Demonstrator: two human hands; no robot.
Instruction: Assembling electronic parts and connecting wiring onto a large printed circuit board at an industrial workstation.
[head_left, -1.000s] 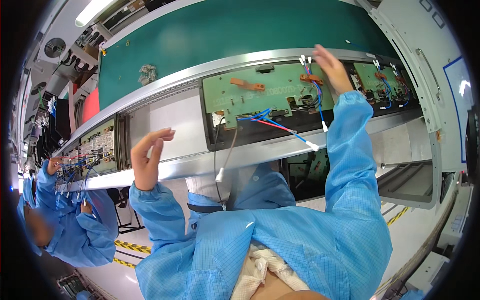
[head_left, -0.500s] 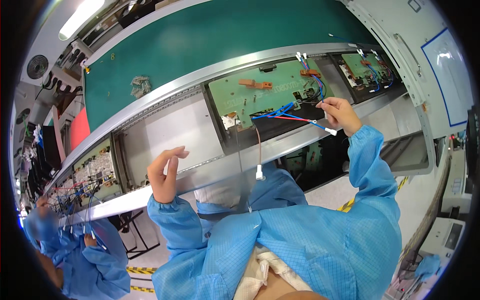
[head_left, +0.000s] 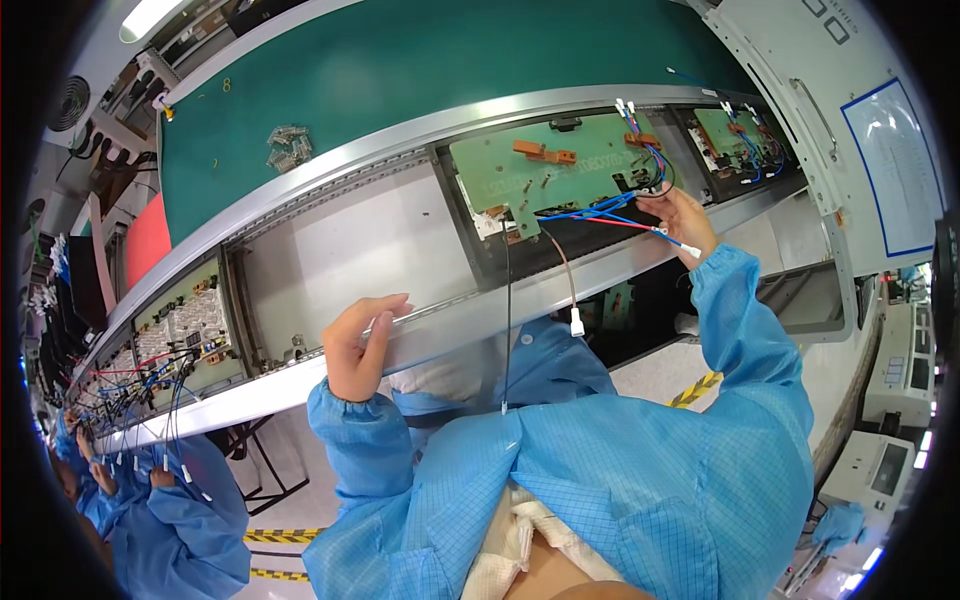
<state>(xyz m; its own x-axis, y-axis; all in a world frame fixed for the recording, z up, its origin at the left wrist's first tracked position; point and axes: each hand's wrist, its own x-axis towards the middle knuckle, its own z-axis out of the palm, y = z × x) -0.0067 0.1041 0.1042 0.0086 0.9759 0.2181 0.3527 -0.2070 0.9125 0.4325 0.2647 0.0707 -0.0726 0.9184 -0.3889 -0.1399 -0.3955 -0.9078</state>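
A green circuit board (head_left: 490, 165) lies in a dark carrier frame (head_left: 468, 235) on the rail in front of me. At its right corner my right hand (head_left: 682, 222) pinches a dark wire (head_left: 672, 172) that curves down from the brown clip (head_left: 642, 140). Blue wires (head_left: 590, 214) and a red wire (head_left: 628, 222) run past these fingers, ending in white connectors. My left hand (head_left: 362, 345) rests at the rail's near edge, thumb and fingers apart, holding nothing. Off the board's near edge hang a brown wire with a white plug (head_left: 577, 322) and a long black cable (head_left: 507, 320).
Small metal parts (head_left: 288, 147) lie on the green mat (head_left: 400, 70) beyond the rail. Another wired board (head_left: 712, 130) stands to the right, a populated board (head_left: 190, 330) to the left. Co-workers in blue (head_left: 180, 520) sit at the lower left. A white cabinet (head_left: 850, 150) borders the right.
The view has shifted, so the board and rail appear farther right. My right hand has come closer to the wire cluster on the board. The left hand stays empty near the rail.
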